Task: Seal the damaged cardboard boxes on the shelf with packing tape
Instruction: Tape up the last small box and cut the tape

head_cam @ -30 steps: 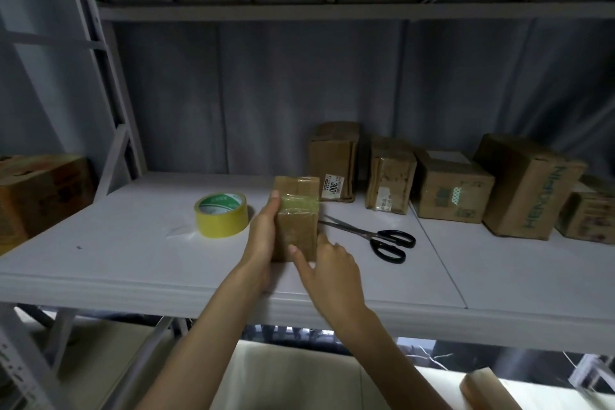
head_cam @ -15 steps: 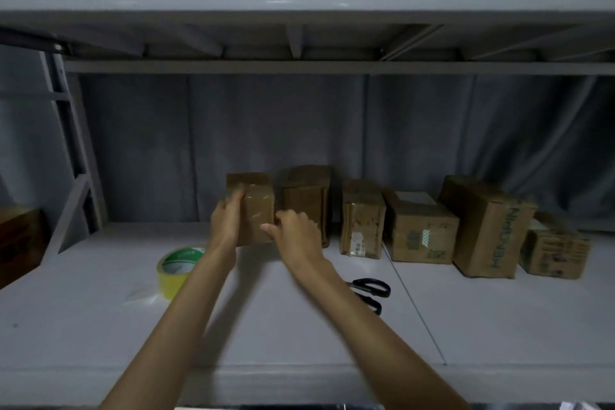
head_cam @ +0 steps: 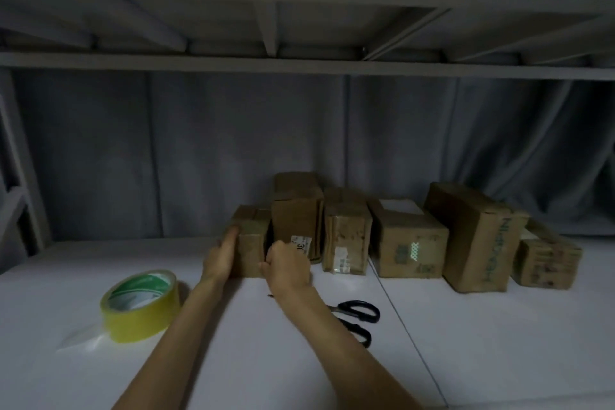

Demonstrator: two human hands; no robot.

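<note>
Small cardboard box (head_cam: 250,245) stands on the white shelf (head_cam: 499,343) at the left end of a row of worn brown cartons, just beside a taller carton (head_cam: 297,213) bearing a white label (digits partly hidden); left hand (head_cam: 221,255) lies flat against its left face, fingers straight; right hand (head_cam: 287,265) grips its right front edge, fingers curled; glossy yellow tape roll (head_cam: 141,304), green-printed core, lies near left; black-handled scissors (head_cam: 357,319) partly under the right forearm; large carton (head_cam: 479,236) carries illegible green lettering.
</note>
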